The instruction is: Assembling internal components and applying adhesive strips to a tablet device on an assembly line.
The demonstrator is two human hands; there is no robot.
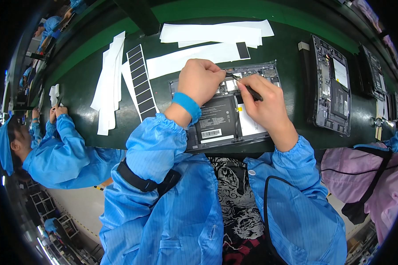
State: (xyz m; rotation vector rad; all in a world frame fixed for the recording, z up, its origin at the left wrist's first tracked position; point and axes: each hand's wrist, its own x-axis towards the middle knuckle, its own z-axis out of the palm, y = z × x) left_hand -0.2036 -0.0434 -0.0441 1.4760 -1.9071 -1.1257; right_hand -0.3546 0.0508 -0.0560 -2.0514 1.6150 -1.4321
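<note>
An opened tablet-like device [272,66], its inner boards showing, lies on the dark green bench in front of me. A black battery pack [216,115] with a printed label fills its near left part, and a silver-white panel [250,123] sits to the right of that. My right hand [267,99] grips black tweezers [254,93], their tips pointing at the upper middle of the device. My left hand [198,81], wearing a blue wristband [187,107], is pinched closed beside those tips; whatever its fingertips hold is too small to make out.
A strip of black rectangular stickers [141,82] lies left of the device among white paper strips [108,86]. More paper strips [214,33] lie at the back. Another opened device [331,86] stands at the right. Co-workers in blue [70,150] and pink [353,170] sit on either side.
</note>
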